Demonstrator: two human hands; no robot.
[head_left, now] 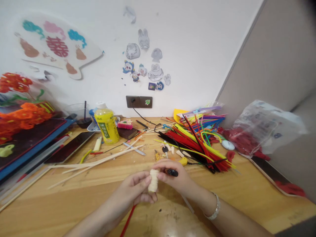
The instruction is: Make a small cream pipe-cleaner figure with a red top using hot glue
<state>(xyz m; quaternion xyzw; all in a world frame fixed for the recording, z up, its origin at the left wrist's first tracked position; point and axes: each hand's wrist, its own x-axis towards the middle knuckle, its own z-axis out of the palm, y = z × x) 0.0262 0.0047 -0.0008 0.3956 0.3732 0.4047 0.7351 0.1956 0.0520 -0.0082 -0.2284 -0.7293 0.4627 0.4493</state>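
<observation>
Left hand (133,189) pinching cream pipe-cleaner coil (153,181), right hand (174,176) gripping black tool (172,172); open desk (74,210) along near edge.

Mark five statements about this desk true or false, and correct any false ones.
1. The left hand grips a cream-coloured roll. True.
2. The right hand holds a small black object. True.
3. A silver bangle is on the left wrist. False: it is on the right wrist.
4. The pile of pipe cleaners lies left of the yellow drink bottle. False: it lies to the bottle's right.
5. A white computer mouse lies beside a clear plastic bag. True.
</observation>
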